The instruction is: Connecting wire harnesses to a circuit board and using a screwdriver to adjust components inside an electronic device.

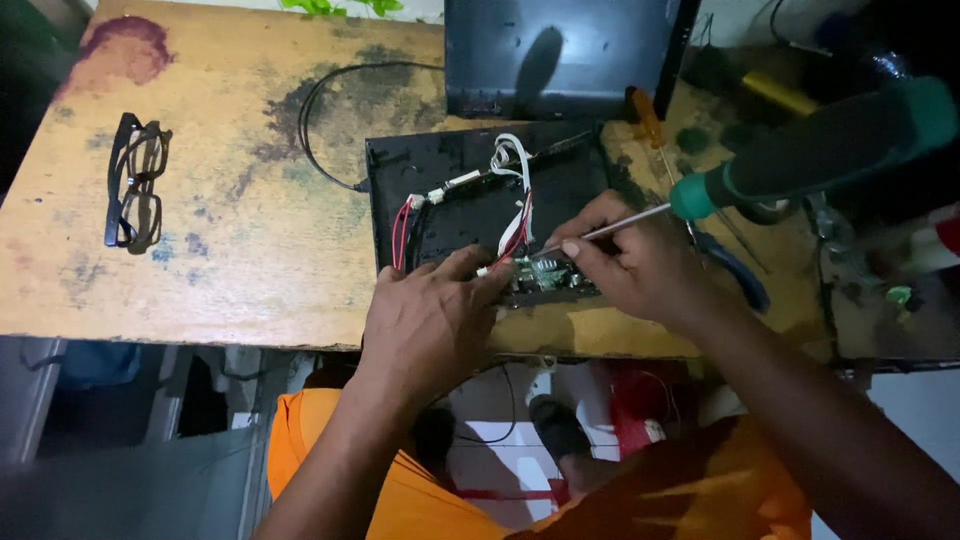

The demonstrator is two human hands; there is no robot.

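Just between both hands' fingers (478, 268) lies the circuit board (545, 274).

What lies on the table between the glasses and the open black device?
In the head view, only bare stained wood lies between the glasses and the device; a thin black cable loops farther back.

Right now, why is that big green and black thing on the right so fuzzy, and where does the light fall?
Head view: the green and black screwdriver handle sits close to the lens, so it blurs. Light falls on the worn yellow wooden table and fades in the corners. A rounded shadow crosses the glossy dark screen panel. The black-framed glasses look sharp.
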